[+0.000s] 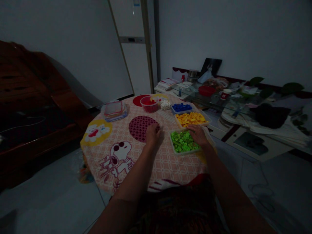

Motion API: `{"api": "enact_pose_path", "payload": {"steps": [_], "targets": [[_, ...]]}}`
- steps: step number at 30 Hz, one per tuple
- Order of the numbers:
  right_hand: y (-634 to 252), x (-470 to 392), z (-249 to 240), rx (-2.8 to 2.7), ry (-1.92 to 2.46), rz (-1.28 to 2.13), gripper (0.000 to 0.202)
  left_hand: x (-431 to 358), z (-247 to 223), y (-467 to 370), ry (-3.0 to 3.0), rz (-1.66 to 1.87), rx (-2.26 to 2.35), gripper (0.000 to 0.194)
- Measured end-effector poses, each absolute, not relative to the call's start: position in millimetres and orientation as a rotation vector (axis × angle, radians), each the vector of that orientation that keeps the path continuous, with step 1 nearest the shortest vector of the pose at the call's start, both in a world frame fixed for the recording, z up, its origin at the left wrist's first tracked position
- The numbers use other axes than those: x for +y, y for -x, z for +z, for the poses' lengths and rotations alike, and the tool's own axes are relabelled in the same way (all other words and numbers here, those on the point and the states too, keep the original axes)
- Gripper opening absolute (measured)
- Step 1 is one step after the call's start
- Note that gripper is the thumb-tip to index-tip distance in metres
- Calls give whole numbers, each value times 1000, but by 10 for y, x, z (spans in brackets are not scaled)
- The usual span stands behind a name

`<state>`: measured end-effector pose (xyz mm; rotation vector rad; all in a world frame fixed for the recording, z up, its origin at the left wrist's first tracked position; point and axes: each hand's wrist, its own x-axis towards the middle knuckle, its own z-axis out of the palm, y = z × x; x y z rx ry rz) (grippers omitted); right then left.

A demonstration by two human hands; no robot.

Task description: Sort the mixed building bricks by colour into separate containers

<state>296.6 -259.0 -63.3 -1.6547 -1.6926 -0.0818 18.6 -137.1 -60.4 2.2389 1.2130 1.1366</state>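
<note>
My left hand [153, 132] is over the cloth-covered table, above the dark round patch of its pattern. Its fingers are curled together, and whatever they pinch is too small and dark to make out. My right hand [198, 134] is at the border between the tub of green plastic pieces [183, 142] and the tub of yellow plastic pieces [188, 119]. Its fingers stretch leftward, apart, by the near edge of the yellow pieces. Behind these stands a tub of blue pieces [181, 107]. A pile of white pieces [165, 104] lies beside a clear round bowl with red pieces [149, 104].
Stacked container lids [114, 110] lie at the table's far left. The patterned tablecloth [168, 169] covers the round table. A cluttered glass-topped cabinet [219, 97] runs along the right wall. A wooden bench [56, 100] stands at left, a tall white appliance [134, 58] behind.
</note>
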Motion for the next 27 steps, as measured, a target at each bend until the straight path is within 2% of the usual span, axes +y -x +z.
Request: {"api": "enact_pose_path", "payload": {"steps": [5, 12, 21, 27], "targets": [[-2951, -2598, -613, -1678, 1667, -71, 33, -1200, -768, -11, -2203, 1001, 1367, 22], [-2942, -2612, -600, -1681, 1657, -60, 31, -1187, -787, -20, -2146, 1008, 1292, 27], [-2945, -2604, -615, -1667, 1636, -75, 31, -1252, -728, -61, -2111, 1026, 1220, 20], [-2932, -2607, -588, -1671, 1665, -57, 32, -1475, -597, -213, -2049, 1075, 1040, 25]]}}
